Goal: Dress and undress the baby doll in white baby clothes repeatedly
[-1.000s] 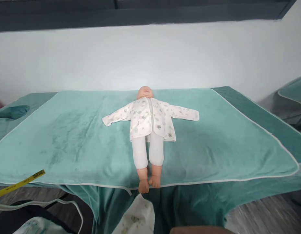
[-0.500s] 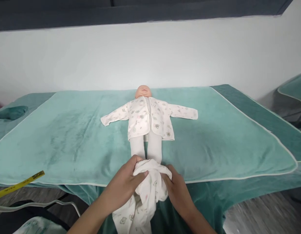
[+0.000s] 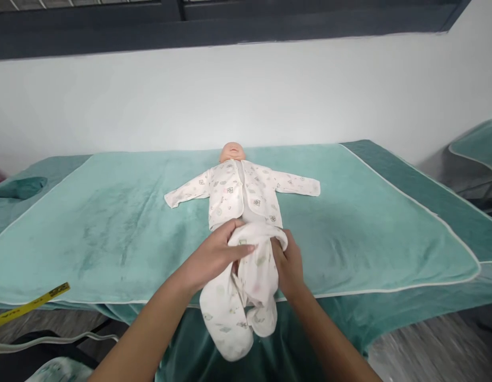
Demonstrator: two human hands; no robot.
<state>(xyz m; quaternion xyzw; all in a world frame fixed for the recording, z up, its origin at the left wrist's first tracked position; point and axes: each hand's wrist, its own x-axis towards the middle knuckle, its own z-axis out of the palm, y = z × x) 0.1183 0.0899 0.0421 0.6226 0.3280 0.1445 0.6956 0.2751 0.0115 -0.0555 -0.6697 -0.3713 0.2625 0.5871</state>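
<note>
A baby doll (image 3: 232,152) lies on its back on the green cover, head toward the wall. It wears a white printed jacket (image 3: 225,196) with both sleeves spread to the sides. White printed baby pants (image 3: 258,276) with closed feet are over the doll's legs, which they hide. My left hand (image 3: 219,249) grips the waistband on its left side, thumb lying on top. On the right side, my right hand (image 3: 287,260) is closed on the waistband, its fingers partly hidden by the cloth. The pants' feet hang past the front edge of the bed.
A light green velvet cover (image 3: 122,228) with pale piping lies over a darker green sheet (image 3: 389,175). Behind stands a white wall (image 3: 246,95). A yellow strip (image 3: 31,305) and a pale cable (image 3: 50,339) are at the lower left.
Both hands have moved up the doll's legs with the pants, bringing the waistband close to the jacket hem. The legs, bare of the pants before, are now covered.
</note>
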